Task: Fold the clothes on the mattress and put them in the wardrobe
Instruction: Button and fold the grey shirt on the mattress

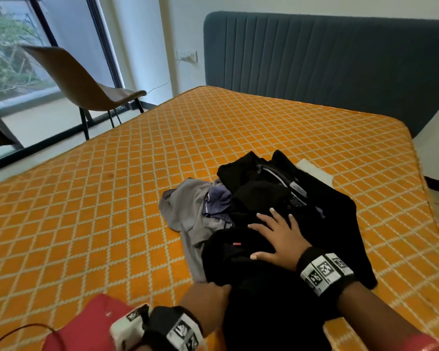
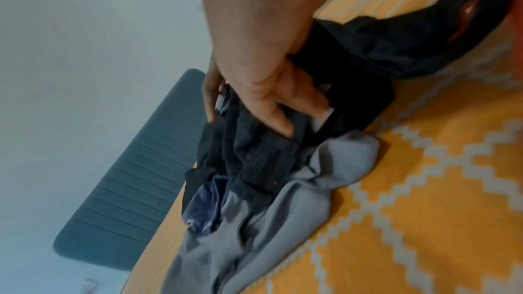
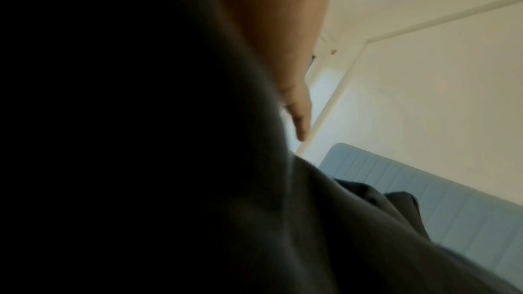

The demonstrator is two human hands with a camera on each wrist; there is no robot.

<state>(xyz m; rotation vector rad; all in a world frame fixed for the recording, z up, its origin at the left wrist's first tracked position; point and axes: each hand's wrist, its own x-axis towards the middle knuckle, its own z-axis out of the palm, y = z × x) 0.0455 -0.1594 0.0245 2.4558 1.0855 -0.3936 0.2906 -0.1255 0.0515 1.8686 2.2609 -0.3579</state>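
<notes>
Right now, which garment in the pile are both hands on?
The black garment nearest the camera: right hand lies flat on it, left hand grips its edge. The grey one lies untouched.

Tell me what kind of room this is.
Most likely a bedroom: a bare orange mattress against a padded blue headboard, loose clothes piled on it, a chair by a big window.
</notes>
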